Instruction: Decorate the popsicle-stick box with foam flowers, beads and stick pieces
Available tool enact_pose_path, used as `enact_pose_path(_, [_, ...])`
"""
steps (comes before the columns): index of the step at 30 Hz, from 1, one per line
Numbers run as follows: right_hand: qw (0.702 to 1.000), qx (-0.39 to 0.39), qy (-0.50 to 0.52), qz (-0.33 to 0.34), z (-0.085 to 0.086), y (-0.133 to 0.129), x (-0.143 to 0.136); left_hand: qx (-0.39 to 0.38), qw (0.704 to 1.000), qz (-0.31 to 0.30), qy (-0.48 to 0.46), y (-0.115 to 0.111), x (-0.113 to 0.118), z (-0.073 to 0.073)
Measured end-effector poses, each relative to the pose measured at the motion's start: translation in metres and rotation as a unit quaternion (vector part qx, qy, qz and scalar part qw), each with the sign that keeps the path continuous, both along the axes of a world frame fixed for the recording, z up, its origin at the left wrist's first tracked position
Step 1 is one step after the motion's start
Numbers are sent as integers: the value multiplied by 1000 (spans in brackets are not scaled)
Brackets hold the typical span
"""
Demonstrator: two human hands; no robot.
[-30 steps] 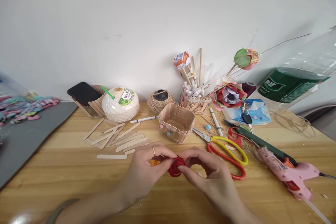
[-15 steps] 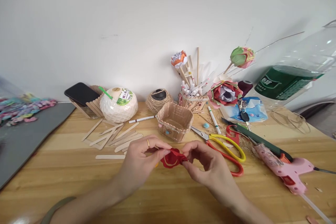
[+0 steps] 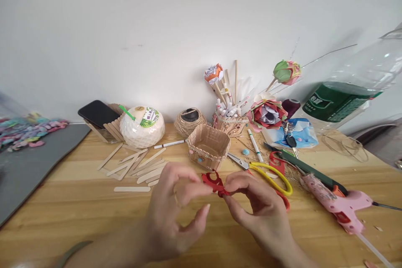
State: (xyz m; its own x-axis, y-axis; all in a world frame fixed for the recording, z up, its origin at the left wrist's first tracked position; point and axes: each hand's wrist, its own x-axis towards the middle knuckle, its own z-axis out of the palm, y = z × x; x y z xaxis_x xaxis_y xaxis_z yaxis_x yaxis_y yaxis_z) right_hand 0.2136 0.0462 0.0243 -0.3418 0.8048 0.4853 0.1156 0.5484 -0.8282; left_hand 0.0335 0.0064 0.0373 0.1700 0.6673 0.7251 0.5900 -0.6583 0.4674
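A curled red piece [image 3: 216,182], partly rolled at its right end, is held above the wooden table in front of the small brown basket [image 3: 209,146]. My right hand [image 3: 259,211] pinches its rolled end between thumb and fingers. My left hand [image 3: 177,213] is at its left side, thumb and fingers apart, with the fingertips close to or touching the red piece; contact is hard to tell. Scissors with yellow and red handles [image 3: 271,176] lie just behind my right hand.
Wooden sticks [image 3: 132,189] lie at the left, near a white coconut [image 3: 142,127] and a phone [image 3: 99,113]. Twine [image 3: 190,122], paper flowers [image 3: 267,113] and a large bottle [image 3: 337,100] stand behind. A pink glue gun [image 3: 353,209] lies at the right.
The fingers of my left hand have come apart from their pinch on the red piece. My right hand keeps its pinch, and the red piece has turned, its loose part now pointing up.
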Motion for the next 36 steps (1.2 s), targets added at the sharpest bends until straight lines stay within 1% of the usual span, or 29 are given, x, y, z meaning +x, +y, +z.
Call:
enact_pose_path(1, [998,52,-12,-18,1,-2,0,4,1000,-15,-11,-2,2,0])
enact_pose_path(2, [994,101,-22,-33,1,-3,1,-14,999,-29,-28,-4,5,0])
enact_pose_path(3, [988,146,-33,-46,2,-5,1,-53,996,-41,-52,-5,8,-1])
enact_pose_path(4, [980,188,-43,-56,3,-6,1,-115,989,-49,-82,-6,11,-2])
enact_pose_path(5, [971,224,-51,-66,5,-8,0,-189,973,-57,-119,-6,15,-3])
enact_pose_path(7, [957,272,-57,-82,7,-10,-2,-326,921,-77,-201,-7,22,-4])
enact_pose_path(8, [953,286,-56,-88,8,-11,-3,-373,891,-88,-243,-8,25,-5])
enact_pose_path(9, [949,295,-53,-94,9,-12,-3,-404,863,-97,-286,-9,28,-4])
enact_pose_path(12, [946,301,-39,-112,9,-13,-4,-431,800,-96,-405,-11,35,-2])
enact_pose_path(13, [946,301,-36,-115,8,-13,-4,-430,787,-93,-433,-11,37,-1])
enact_pose_path(15, [947,300,-29,-113,8,-13,-3,-419,774,-85,-466,-12,41,-1])
enact_pose_path(19, [953,283,-13,-107,8,-15,-1,-421,773,-69,-469,-11,44,-5])
enact_pose_path(21, [958,268,-17,-97,7,-16,0,-416,784,-59,-457,-8,44,-7])
enact_pose_path(22, [963,254,-23,-88,7,-16,1,-404,796,-52,-448,-7,43,-8])
enact_pose_path(26, [983,171,-37,-49,6,-17,3,-324,861,-35,-391,-1,38,-10])
enact_pose_path(28, [990,132,-39,-36,6,-16,5,-312,880,-44,-355,1,33,-10])
enact_pose_path(30, [992,112,-43,-37,7,-14,8,-323,886,-51,-327,3,29,-9])
enact_pose_path(32, [989,121,-58,-59,9,-10,13,-344,886,-51,-306,4,25,-7])
enact_pose_path(34, [984,130,-96,-69,13,-6,16,-353,890,-57,-283,5,21,-5])
enact_pose_path(36, [984,102,-141,-35,18,-2,17,-349,899,-74,-254,5,17,-2])
